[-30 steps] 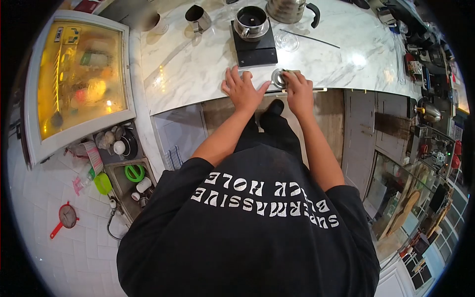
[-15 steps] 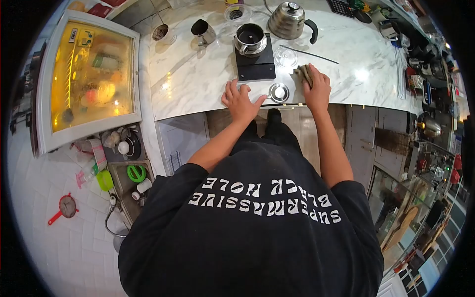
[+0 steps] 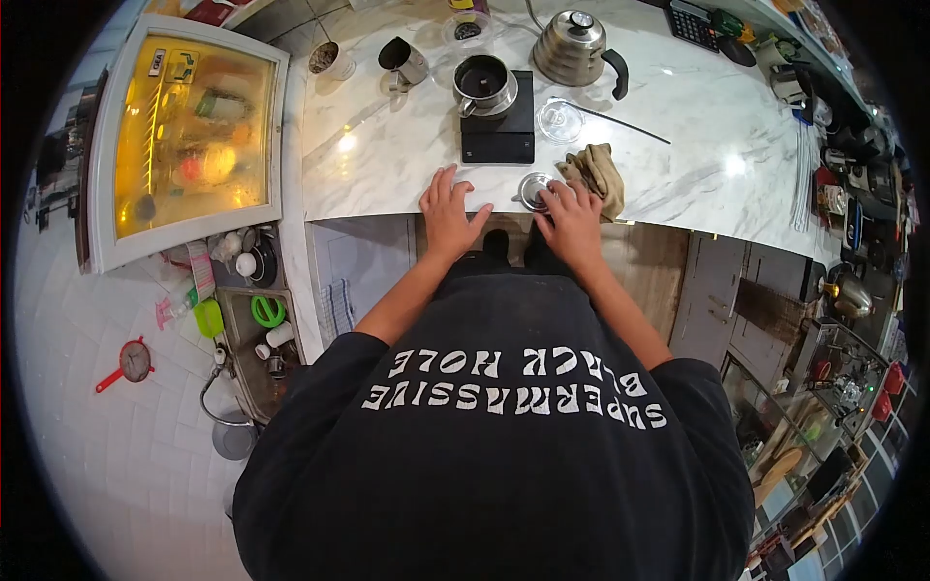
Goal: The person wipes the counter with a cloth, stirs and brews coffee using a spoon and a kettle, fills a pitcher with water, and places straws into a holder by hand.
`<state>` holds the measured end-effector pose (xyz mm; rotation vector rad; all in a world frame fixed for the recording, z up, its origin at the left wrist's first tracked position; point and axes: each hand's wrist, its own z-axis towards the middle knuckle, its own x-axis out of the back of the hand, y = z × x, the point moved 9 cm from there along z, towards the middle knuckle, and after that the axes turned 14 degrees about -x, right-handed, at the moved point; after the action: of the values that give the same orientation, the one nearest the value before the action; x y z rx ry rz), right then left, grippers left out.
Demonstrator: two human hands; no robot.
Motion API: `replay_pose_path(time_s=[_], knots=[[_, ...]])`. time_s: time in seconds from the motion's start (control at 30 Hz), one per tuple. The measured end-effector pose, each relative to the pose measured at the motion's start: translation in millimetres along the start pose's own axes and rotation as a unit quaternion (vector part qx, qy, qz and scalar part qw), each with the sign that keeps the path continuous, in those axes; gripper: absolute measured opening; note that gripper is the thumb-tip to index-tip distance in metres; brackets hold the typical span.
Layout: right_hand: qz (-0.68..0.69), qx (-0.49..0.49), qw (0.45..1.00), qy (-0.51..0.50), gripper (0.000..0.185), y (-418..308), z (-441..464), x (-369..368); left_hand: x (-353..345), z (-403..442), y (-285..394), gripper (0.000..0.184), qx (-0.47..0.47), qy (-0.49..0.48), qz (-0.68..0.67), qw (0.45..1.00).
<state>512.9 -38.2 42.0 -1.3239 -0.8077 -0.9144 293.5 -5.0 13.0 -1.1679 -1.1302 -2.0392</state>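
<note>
My left hand (image 3: 449, 218) rests on the counter's front edge, fingers apart and nothing in it. My right hand (image 3: 573, 221) has its fingertips on the rim of a small round metal piece (image 3: 532, 191) near the edge. Just beyond its fingers lies a crumpled tan cloth (image 3: 599, 177). Behind the hands is a black scale (image 3: 499, 142), with a metal dripper (image 3: 483, 84) holding something dark at its far left part. A clear round lid (image 3: 561, 121) lies to the right of the scale, beside a thin dark stick (image 3: 623, 124).
On the marble counter (image 3: 373, 155) are a metal kettle (image 3: 570, 50) at the back, a metal pitcher (image 3: 404, 62) and a cup of dark grounds (image 3: 331, 61). An open glass-fronted door (image 3: 199, 136) stands at left, above a sink (image 3: 254, 339). A calculator (image 3: 691, 26) lies at the back right.
My right hand has let go of the tan cloth, now lying on the counter, and moved left to the round metal piece. My left hand has slid slightly away from that piece.
</note>
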Motion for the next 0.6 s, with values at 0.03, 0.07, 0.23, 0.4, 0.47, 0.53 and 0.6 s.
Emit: replay_pose_path(time_s=[0.03, 0.07, 0.23, 0.4, 0.47, 0.53, 0.6], knots=[[0.003, 0.009, 1.000, -0.001, 0.055, -1, -1, -2, -1, 0, 1, 0.047, 0.002, 0.001, 0.004, 1.000], [0.001, 0.014, 1.000, -0.008, 0.055, -2, -1, -4, -1, 1, 2, 0.047, 0.004, 0.001, 0.008, 1.000], [-0.027, 0.067, 0.997, -0.019, 0.053, 4, -3, -13, -2, 2, 4, 0.047, 0.010, -0.001, 0.018, 1.000], [0.030, 0.109, 0.992, 0.050, 0.041, 2, 1, 12, -4, 1, 3, 0.046, 0.023, 0.008, 0.025, 0.999], [0.049, 0.116, 0.989, 0.075, 0.036, 5, 7, 27, -5, 0, 6, 0.048, 0.030, 0.013, 0.033, 0.999], [0.072, 0.111, 0.987, 0.091, 0.032, 10, 15, 39, -6, 2, 9, 0.048, 0.039, 0.019, 0.039, 0.998], [0.088, 0.112, 0.986, 0.090, 0.030, 13, 24, 47, -6, 1, 10, 0.048, 0.052, 0.023, 0.044, 0.997]])
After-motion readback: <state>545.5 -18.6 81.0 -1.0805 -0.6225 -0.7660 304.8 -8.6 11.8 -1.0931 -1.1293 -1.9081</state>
